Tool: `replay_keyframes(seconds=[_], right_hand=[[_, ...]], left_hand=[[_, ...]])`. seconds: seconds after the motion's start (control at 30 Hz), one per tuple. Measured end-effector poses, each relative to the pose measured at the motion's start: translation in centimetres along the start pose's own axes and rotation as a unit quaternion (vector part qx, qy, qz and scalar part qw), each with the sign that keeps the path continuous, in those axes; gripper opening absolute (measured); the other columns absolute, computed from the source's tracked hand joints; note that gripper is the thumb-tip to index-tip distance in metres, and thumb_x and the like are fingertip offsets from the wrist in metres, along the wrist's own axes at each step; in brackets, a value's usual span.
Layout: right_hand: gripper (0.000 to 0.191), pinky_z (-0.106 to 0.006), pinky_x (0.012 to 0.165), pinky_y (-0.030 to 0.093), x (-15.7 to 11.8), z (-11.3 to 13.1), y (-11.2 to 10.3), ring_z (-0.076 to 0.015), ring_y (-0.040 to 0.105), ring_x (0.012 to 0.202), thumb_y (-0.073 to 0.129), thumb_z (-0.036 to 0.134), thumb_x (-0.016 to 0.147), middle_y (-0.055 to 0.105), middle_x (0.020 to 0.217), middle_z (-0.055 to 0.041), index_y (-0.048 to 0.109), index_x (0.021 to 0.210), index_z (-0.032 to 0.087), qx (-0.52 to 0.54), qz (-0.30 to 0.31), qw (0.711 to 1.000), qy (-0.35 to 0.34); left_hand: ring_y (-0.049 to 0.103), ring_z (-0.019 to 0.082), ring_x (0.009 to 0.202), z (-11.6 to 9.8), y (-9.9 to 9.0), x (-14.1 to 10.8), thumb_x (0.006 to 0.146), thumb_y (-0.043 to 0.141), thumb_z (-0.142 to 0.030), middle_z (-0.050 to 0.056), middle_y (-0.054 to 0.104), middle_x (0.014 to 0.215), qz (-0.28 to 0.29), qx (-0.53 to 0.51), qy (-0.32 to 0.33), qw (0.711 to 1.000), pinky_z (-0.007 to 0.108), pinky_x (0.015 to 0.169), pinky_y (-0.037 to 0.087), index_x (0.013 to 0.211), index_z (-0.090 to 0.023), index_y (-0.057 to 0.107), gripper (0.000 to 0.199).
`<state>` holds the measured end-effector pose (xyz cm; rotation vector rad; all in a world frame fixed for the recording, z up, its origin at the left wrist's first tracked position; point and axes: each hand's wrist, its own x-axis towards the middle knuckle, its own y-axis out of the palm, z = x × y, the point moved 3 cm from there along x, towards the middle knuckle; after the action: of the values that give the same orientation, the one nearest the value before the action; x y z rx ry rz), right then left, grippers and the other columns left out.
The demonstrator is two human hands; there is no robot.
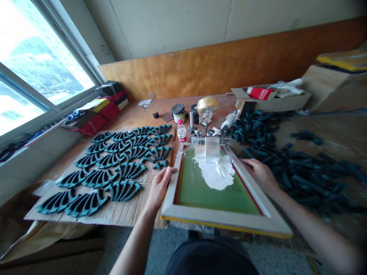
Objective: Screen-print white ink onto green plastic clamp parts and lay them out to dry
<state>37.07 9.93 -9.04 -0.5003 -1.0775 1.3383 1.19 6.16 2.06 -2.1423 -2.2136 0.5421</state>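
a wooden table carries everything. on its left, cardboard holds rows of dark green ribbed parts; a loose pile of dark pieces lies right. the screen frame sits between, white paste on its green mesh. the left hand and right hand touch its opposite sides; whether either pinches, i cannot tell. the small bottle's red label is unreadable.

Framed green screen with white paste, fingers at its left edge
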Motion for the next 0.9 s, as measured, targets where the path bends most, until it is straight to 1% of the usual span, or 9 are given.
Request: replay_keyframes(seconds=[0.13,0.17,0.23,0.33,0.53,0.63,0.73,0.83,0.9], right_hand=[[0.05,-0.039,0.091,0.049,3.8,3.8,-0.3,-0.0267,0.056,0.108,0.06,0.034,0.084,0.054,0.121,-0.0124,0.05,0.13,0.018,0.029,-0.012,0.999,-0.04],[0.053,-0.04,0.093,0.047,4.4,5.3,0.2,-0.0276,0.053,0.112,0.065,0.031,0.08,0.052,0.122,-0.0129,0.049,0.129,0.017,0.024,0.007,0.998,-0.06],[0.041,-0.038,0.088,0.048,5.0,8.1,1.7,-0.0266,0.054,0.107,0.068,0.024,0.077,0.057,0.112,-0.0111,0.055,0.116,0.017,0.005,0.074,0.993,-0.094],[0.009,-0.031,0.075,0.048,3.7,10.2,3.2,-0.0217,0.057,0.089,0.06,0.013,0.08,0.062,0.089,-0.006,0.058,0.087,0.018,-0.01,0.149,0.981,-0.128],[0.02,-0.028,0.07,0.042,-1.4,10.2,1.2,-0.0181,0.053,0.08,0.046,0.003,0.078,0.061,0.08,-0.0052,0.059,0.079,0.018,0.026,0.195,0.937,-0.288],[0.018,-0.027,0.066,0.041,-1.3,10.1,0.6,-0.0169,0.052,0.076,0.049,0.004,0.077,0.06,0.075,-0.0024,0.058,0.074,0.019,0.057,0.242,0.921,-0.299],[0.02,-0.028,0.069,0.043,-1.2,10.3,1.0,-0.0179,0.054,0.08,0.048,0.003,0.079,0.061,0.078,-0.0033,0.061,0.08,0.019,0.066,0.183,0.945,-0.263],[0.026,-0.031,0.074,0.046,-2.7,10.7,1.4,-0.02,0.055,0.087,0.044,0.003,0.08,0.063,0.087,-0.0076,0.064,0.089,0.017,0.069,0.106,0.949,-0.288],[0.025,-0.031,0.075,0.047,-3.5,10.7,1.5,-0.0197,0.056,0.085,0.045,0.004,0.081,0.064,0.086,-0.0072,0.064,0.09,0.017,0.083,0.123,0.941,-0.305]], left_hand=[[0.057,0.014,0.062,7.2,0.8,-1.1,0.084,0.054,-0.047,0.0,0.064,0.072,0.021,0.104,-0.052,0.993,0.022,0.056,0.042,0.138,-0.018,0.044,0.062],[0.057,0.014,0.062,8.5,1.0,-0.9,0.084,0.053,-0.045,0.0,0.064,0.071,0.017,0.145,-0.055,0.988,0.023,0.057,0.042,0.14,-0.019,0.041,0.063],[0.06,0.015,0.064,10.1,1.3,-0.4,0.085,0.052,-0.042,0.0,0.066,0.073,0.011,0.224,-0.058,0.973,0.023,0.06,0.043,0.14,-0.022,0.042,0.059],[0.062,0.016,0.068,10.8,1.4,0.1,0.088,0.046,-0.041,0.001,0.066,0.076,0.02,0.292,-0.055,0.955,0.023,0.062,0.042,0.14,-0.023,0.042,0.054],[0.063,0.017,0.072,11.0,1.1,0.1,0.089,0.043,-0.044,0.001,0.067,0.078,0.025,0.294,-0.057,0.954,0.024,0.065,0.043,0.138,-0.022,0.044,0.053],[0.063,0.018,0.073,11.5,1.2,0.2,0.089,0.043,-0.045,0.002,0.068,0.08,0.021,0.266,-0.057,0.962,0.025,0.065,0.044,0.135,-0.021,0.047,0.052],[0.064,0.018,0.074,12.0,1.2,0.3,0.088,0.046,-0.045,0.002,0.069,0.079,0.01,0.23,-0.067,0.971,0.026,0.066,0.045,0.133,-0.022,0.049,0.051],[0.063,0.018,0.07,12.5,1.1,0.4,0.086,0.049,-0.046,0.002,0.068,0.076,0.002,0.195,-0.075,0.978,0.026,0.064,0.046,0.133,-0.022,0.05,0.052],[0.061,0.017,0.067,12.5,1.2,0.4,0.086,0.05,-0.047,0.001,0.067,0.074,0.001,0.175,-0.077,0.982,0.026,0.061,0.045,0.132,-0.022,0.051,0.052]])
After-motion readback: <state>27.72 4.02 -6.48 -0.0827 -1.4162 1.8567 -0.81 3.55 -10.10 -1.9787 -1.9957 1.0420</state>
